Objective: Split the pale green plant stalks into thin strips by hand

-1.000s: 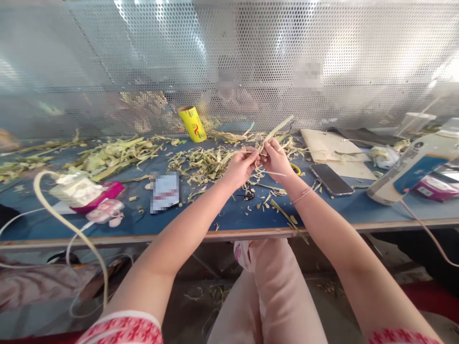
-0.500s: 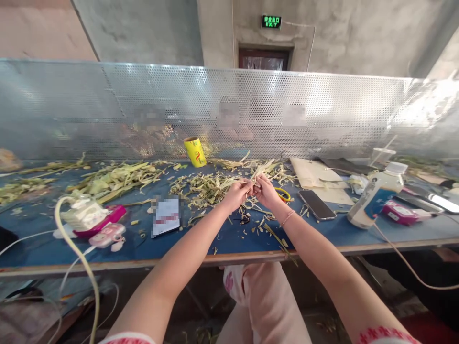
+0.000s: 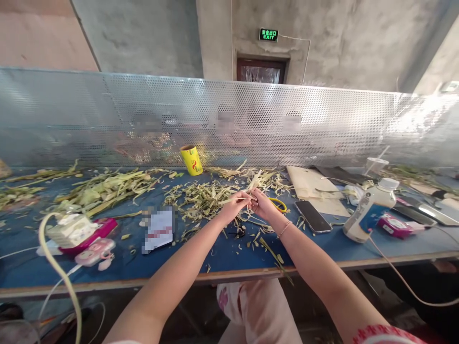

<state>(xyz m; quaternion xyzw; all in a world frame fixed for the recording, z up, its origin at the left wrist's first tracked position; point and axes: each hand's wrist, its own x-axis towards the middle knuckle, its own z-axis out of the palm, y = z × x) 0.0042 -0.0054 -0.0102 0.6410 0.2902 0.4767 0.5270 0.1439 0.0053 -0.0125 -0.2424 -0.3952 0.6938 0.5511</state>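
My left hand: the left hand (image 3: 234,208) has its fingertips pinched together, meeting the other hand at the pale, narrow strips of dried leaf (image 3: 256,180).
My right hand: the right hand (image 3: 264,206) pinches the same strips, thumb and fingers drawn in close; a thin bracelet (image 3: 285,229) circles my wrist.
Leaf strips: between my fingertips, above the middle of the blue-topped bench (image 3: 229,260), the longer ends pointing away from me; finer detail is too small to tell.
Leaf scraps: a loose heap of curled yellow-green leaf scraps (image 3: 206,198) lies just left of my fingers, and a pile of longer pale-green leaves (image 3: 111,188) farther left.
Near my right wrist: a bright yellow loop (image 3: 285,207), then a black, dark-screened smartphone (image 3: 312,216).
Tube: a yellow, printed, hollow cylinder (image 3: 191,160) leans slightly behind the heap, near the perforated silver metal screen (image 3: 161,105).
Far right: folded beige paper (image 3: 311,183), and a clear plastic bottle with a blue-and-white label (image 3: 371,212) beside a magenta packet (image 3: 394,226).
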